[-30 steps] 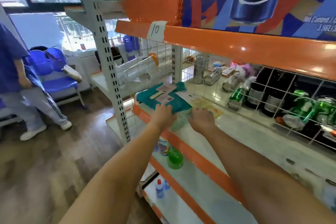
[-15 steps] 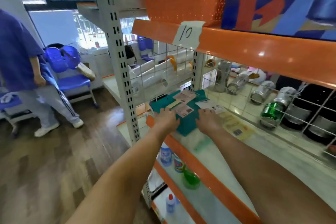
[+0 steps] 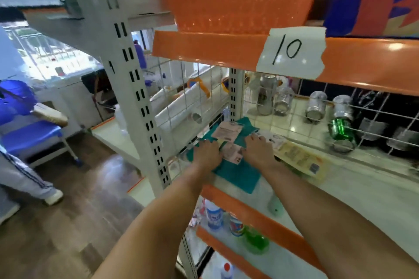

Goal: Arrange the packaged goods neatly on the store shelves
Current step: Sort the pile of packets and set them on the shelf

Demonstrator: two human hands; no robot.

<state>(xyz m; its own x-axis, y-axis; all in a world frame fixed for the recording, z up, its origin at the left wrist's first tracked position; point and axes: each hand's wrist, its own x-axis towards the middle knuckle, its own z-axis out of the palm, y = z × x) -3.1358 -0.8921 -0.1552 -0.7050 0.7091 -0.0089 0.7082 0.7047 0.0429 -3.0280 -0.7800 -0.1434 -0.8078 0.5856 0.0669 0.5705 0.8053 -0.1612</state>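
Two hands, left hand (image 3: 207, 152) and right hand (image 3: 257, 151), rest knuckles-up on one teal packet stack (image 3: 238, 174) at shelf (image 3: 362, 190) corner, fingers' spread hidden; one yellow packet (image 3: 301, 158) alongside.

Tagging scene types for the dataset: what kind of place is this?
Probably a mock shop set up indoors, not a real store: gondola shelving with an orange-edged shelf, a handwritten "10" tag, drink cans behind wire mesh, and blue waiting-room chairs alongside.
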